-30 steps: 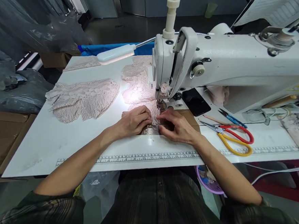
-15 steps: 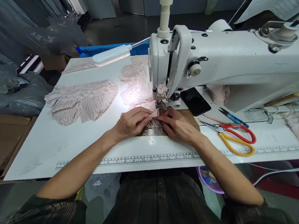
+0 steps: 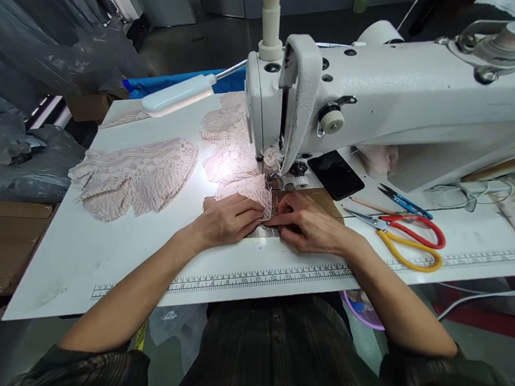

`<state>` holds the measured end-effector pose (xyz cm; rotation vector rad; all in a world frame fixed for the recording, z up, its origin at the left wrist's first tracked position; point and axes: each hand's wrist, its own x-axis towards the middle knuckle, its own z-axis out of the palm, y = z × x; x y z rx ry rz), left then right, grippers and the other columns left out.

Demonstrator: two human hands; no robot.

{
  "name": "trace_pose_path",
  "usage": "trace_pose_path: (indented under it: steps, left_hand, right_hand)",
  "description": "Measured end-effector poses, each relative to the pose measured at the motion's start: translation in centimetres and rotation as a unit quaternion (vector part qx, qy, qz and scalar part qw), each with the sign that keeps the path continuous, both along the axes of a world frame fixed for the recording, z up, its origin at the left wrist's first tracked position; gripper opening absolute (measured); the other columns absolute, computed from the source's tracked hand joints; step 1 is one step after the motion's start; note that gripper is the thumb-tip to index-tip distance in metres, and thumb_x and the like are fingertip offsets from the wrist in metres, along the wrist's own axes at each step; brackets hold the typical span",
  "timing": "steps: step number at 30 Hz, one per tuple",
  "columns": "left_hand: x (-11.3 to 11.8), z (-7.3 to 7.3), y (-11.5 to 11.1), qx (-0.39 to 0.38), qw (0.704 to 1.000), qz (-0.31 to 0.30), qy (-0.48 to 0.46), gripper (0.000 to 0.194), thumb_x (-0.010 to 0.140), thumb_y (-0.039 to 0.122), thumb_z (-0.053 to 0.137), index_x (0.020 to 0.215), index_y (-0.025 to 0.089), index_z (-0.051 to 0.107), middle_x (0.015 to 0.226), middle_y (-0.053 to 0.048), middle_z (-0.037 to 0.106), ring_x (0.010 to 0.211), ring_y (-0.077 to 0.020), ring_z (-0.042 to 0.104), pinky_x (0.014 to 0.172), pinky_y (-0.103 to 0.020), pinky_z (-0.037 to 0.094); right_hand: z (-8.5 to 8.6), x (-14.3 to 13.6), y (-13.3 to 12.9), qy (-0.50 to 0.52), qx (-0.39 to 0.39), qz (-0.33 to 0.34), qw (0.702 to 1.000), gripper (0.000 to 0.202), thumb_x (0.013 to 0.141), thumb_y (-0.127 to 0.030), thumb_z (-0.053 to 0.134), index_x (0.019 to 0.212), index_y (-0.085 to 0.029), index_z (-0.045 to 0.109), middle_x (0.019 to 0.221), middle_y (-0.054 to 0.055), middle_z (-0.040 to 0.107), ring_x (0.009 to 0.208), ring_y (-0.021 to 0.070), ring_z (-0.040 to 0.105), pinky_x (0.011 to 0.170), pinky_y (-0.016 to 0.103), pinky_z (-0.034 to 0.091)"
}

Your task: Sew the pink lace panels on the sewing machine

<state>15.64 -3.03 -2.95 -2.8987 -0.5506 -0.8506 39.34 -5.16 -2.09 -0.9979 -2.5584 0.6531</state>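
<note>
Pale pink lace (image 3: 244, 187) lies at the presser foot, a hand on either side

Take the presser foot (image 3: 274, 182) as the middle of the dial, with twelve o'clock pointing away from the wearer. At eight o'clock the left hand (image 3: 231, 220) rests on the lace with bent fingers; I cannot tell whether its thumb grips from below. Uneven pressure there could stretch or pucker the openwork. The lace spreads from ten o'clock round to seven, its right edge beside the foot; being thin, it might fold under or slide out of line. Between four and five, the right hand (image 3: 306, 223) sets a forefinger at the near corner; whether it pinches or merely steers is unclear. Fingertips straying inward would risk the needle, too small to make out. Between three and four, scissors (image 3: 383, 222) point towards the right wrist and could nick it on a backward swing.

The lace is patterned openwork, fairly flat, its right edge nearly straight. Its left part is washed out in the glow of the lamp (image 3: 178, 95) towards ten o'clock.
</note>
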Motion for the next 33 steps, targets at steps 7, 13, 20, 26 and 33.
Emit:
trace_pose_path:
  steps: [7,13,20,26,33]
  left_hand:
    - [-0.2,0.1,0.0,0.013,0.999,0.003,-0.039,0.004,0.089,0.009,0.062,0.090,0.013,0.063,0.098,-0.007,0.075,0.087,-0.0146,0.072,0.090,-0.037,0.062]
    - [0.1,0.0,-0.1,0.019,0.999,-0.002,-0.026,0.005,0.090,0.009,0.061,0.091,0.012,0.065,0.092,-0.005,0.075,0.088,-0.0148,0.073,0.091,-0.035,0.063]
    - [0.1,-0.3,-0.2,-0.015,1.000,-0.003,-0.015,0.006,0.092,0.011,0.061,0.090,0.010,0.067,0.092,-0.008,0.075,0.088,-0.0164,0.073,0.085,-0.033,0.064]
    - [-0.3,-0.1,-0.2,-0.060,0.998,-0.009,-0.027,0.006,0.092,0.015,0.062,0.093,0.015,0.068,0.097,-0.005,0.075,0.091,-0.0142,0.072,0.089,-0.032,0.063]
    - [-0.3,-0.3,0.0,-0.024,0.999,-0.031,-0.009,0.008,0.091,0.016,0.063,0.086,0.016,0.069,0.098,-0.006,0.074,0.093,-0.0165,0.072,0.087,-0.036,0.064]
  right_hand:
    - [0.0,0.1,0.0,-0.005,-0.008,-0.003,1.000,0.034,0.087,-0.021,0.057,0.114,-0.032,0.074,0.101,0.008,0.058,0.100,0.0231,0.053,0.089,0.040,0.042]
    - [0.1,0.0,-0.1,-0.010,-0.006,-0.005,1.000,0.034,0.087,-0.023,0.057,0.115,-0.032,0.074,0.100,0.008,0.058,0.099,0.0238,0.053,0.089,0.041,0.043]
    - [0.2,0.9,1.8,0.033,-0.031,0.007,0.999,0.038,0.089,-0.023,0.055,0.123,-0.026,0.070,0.103,0.008,0.062,0.093,0.0197,0.059,0.089,0.035,0.048]
    - [-1.8,1.2,2.5,0.023,0.048,-0.040,0.998,0.044,0.088,-0.019,0.054,0.129,-0.027,0.067,0.111,0.011,0.058,0.093,0.0198,0.058,0.087,0.036,0.050]
    - [-2.2,0.9,1.8,0.026,0.076,-0.041,0.996,0.044,0.087,-0.014,0.051,0.124,-0.028,0.070,0.112,0.010,0.056,0.100,0.0218,0.056,0.092,0.040,0.050]
